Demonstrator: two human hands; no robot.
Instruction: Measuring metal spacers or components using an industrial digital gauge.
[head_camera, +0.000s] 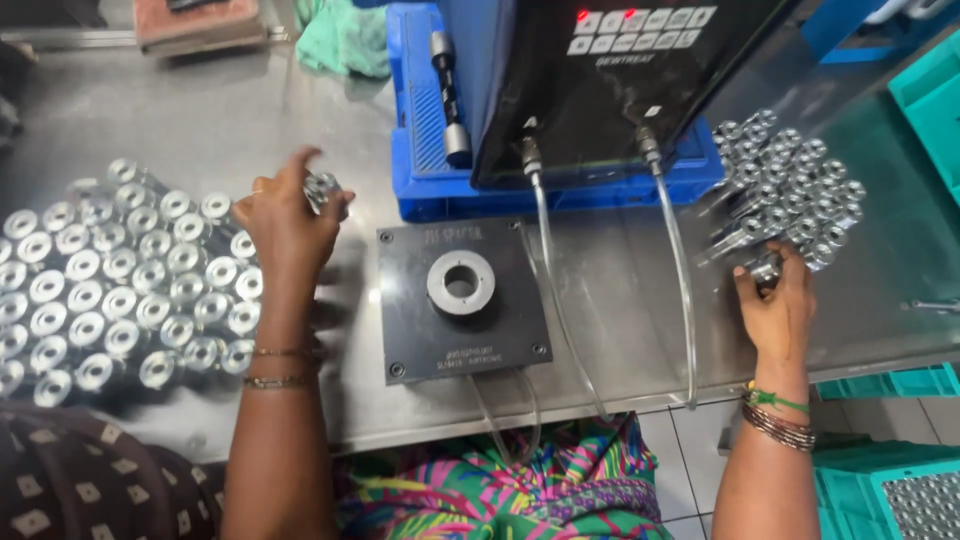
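Steel worktable (250, 120) fills the view, its near edge running just above the person's patterned lap, with bare metal open at the far left. A black tester unit (600, 70) stands on a blue crate (420, 190) at the far middle, two clear hoses (682, 290) dropping over the table's near edge. A dark fixture plate (420, 320) with a grey ring socket (461, 283) lies centred between the arms, free space on both sides. Upright shiny fittings (120, 290) crowd the left edge; a heap of fittings (790, 185) lies at right. The left hand (285, 225) grips one metal fitting (322, 188) in closed fingers beside the plate. The right hand (775, 305) curls narrow fingers onto a part (765, 268) at the heap's near rim.
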